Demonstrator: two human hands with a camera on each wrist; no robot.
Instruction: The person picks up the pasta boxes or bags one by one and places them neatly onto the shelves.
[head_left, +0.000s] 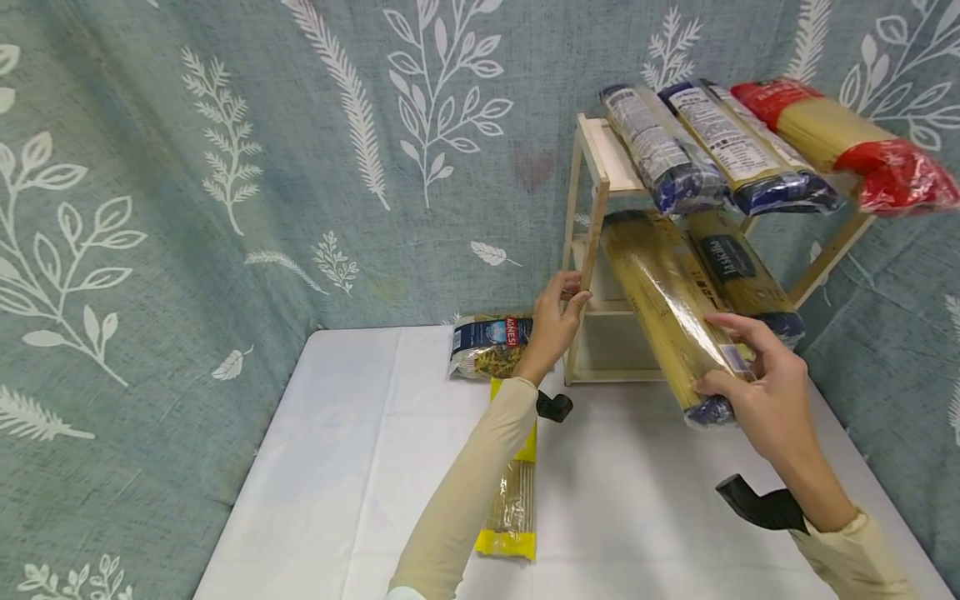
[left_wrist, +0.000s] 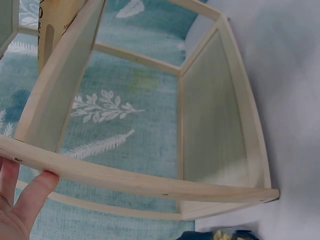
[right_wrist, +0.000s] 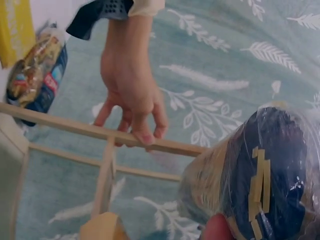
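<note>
Right hand [head_left: 757,392] grips near end of long spaghetti packet [head_left: 667,308], far end resting on middle shelf. Left hand [head_left: 555,321] pinches wooden rack [head_left: 592,217] upright. Packet likely stiff but brittle, film slippery: support midway.

Head view high, wrist views close, sharing wooden rack [head_left: 600,208]

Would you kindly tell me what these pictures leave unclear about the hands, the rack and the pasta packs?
- Right hand: right wrist view shows only a fingertip at the edge.
- Spaghetti pack: its far end lies hidden inside the wooden rack.
- Left hand: left wrist view cuts it off; its grip shows elsewhere.
- Yellow pack: partly hidden by the left sleeve.
- Top-shelf labels: too small.
</note>
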